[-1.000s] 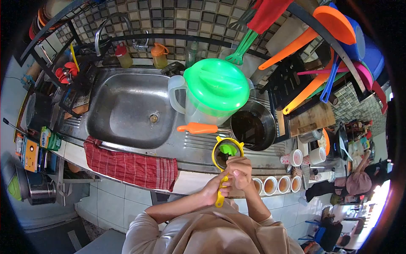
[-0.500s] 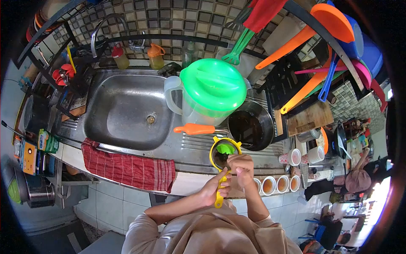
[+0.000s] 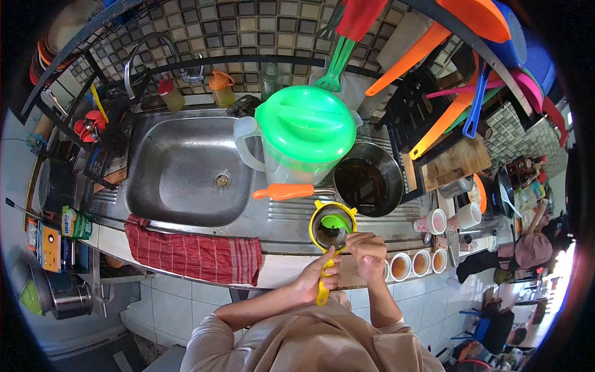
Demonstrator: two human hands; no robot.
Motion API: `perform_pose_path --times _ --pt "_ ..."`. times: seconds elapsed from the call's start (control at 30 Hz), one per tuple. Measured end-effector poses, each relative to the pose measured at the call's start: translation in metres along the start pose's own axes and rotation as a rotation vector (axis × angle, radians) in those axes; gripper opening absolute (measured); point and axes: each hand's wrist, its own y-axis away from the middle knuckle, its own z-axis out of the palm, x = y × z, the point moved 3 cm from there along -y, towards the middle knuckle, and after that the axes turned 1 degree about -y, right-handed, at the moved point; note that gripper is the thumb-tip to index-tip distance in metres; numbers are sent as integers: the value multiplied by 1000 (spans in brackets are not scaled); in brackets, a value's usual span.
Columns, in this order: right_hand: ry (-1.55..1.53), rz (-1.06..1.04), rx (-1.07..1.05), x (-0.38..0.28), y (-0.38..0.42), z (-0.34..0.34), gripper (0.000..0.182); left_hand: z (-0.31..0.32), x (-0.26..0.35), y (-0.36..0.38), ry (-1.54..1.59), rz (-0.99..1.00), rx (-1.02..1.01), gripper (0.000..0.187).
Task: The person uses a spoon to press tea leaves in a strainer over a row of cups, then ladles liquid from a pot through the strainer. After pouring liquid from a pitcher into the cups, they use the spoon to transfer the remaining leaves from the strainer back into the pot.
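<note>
My left hand [image 3: 317, 280] is closed round the handle of a yellow strainer [image 3: 323, 292], whose round mesh bowl is over the counter's front edge. Inside the bowl lie dark bits and the head of a green spoon [image 3: 334, 221]. My right hand [image 3: 367, 250] grips the spoon's handle at the bowl's right side. Behind the strainer are an orange-handled utensil [image 3: 284, 191] and a clear pitcher with a green lid [image 3: 305, 124]. A pot of dark liquid [image 3: 368, 180] stands right of the pitcher.
A steel sink [image 3: 186, 167] is at left, with a red checked towel [image 3: 193, 250] on the counter edge. Cups of orange liquid [image 3: 421, 263] stand at right. Utensils [image 3: 434, 124] hang at upper right. Another person [image 3: 533, 248] is at far right.
My right hand has shifted slightly right, and more of the green spoon shows in the strainer. My left hand still holds the strainer handle. The whole view has shifted slightly.
</note>
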Motion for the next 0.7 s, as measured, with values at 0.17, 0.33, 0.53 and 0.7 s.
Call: perform_pose_path --times 0.17,0.33,0.53,0.7 --pt "88 -92 -80 -18 3 9 44 0 0 0 -38 21 38 33" --pt "117 -61 -139 -1 22 11 44 4 2 2 -37 15 125 33" --pt "133 -179 -137 3 24 6 29 1 0 -2 -13 22 105 33" --pt "131 -171 -38 0 22 -1 36 2 0 0 18 -9 45 32"
